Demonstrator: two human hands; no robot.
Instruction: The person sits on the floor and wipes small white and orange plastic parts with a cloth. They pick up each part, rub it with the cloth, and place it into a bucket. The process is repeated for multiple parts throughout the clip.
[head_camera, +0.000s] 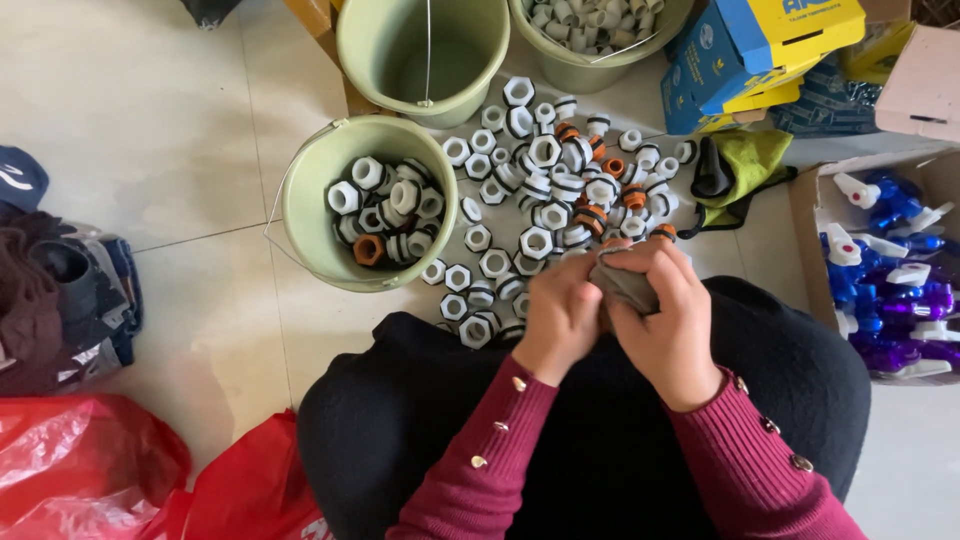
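My left hand (562, 315) and my right hand (668, 318) meet over my lap, both closed around a small grey cloth-like piece (625, 282); an orange rim shows at its top, and what lies inside is hidden by my fingers. Just beyond my hands a heap of white hexagonal plastic fittings (545, 190), some with black bands and some orange, is spread on the tiled floor. A pale green bucket (305, 200) to the left holds several of the same fittings.
An empty green bucket (385, 50) and another with white parts (560, 65) stand at the back. Blue-and-yellow boxes (760, 50), a yellow-green glove (745, 165), a carton of blue and purple spray triggers (890, 270), red bags (90, 465) and dark clothes (60, 300) surround me.
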